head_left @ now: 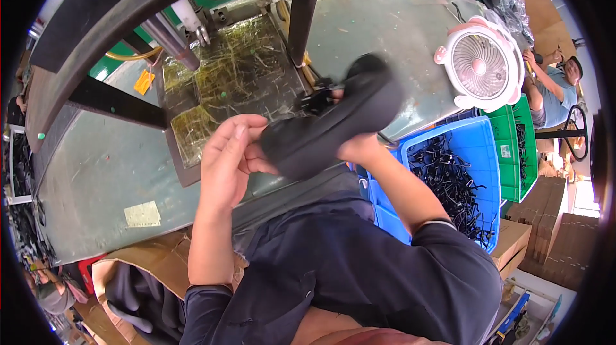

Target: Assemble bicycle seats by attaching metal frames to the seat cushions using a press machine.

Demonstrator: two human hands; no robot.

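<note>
A long black curved piece (333,120), smooth like a moulded pad, is held up before my chest, over the near side of the worktable. Its right part is smeared by motion, so its exact kind cannot be made out. My right hand (360,149) grips it from below, with most of the fingers hidden behind it. At its left end, my left hand (228,156) has curled fingers against the edge, with the thumb and forefinger raised off it. Small dark shiny parts (316,98) show just behind the piece; whether they are joined to it I cannot tell.
A press with a metal rod (170,40) stands over a taped plate (224,69). Right are a white-pink fan (478,63), a blue bin (484,152) of small black parts and a green bin (520,152). A cardboard box (170,255) holds black pieces. Another person (555,92) sits beyond.
</note>
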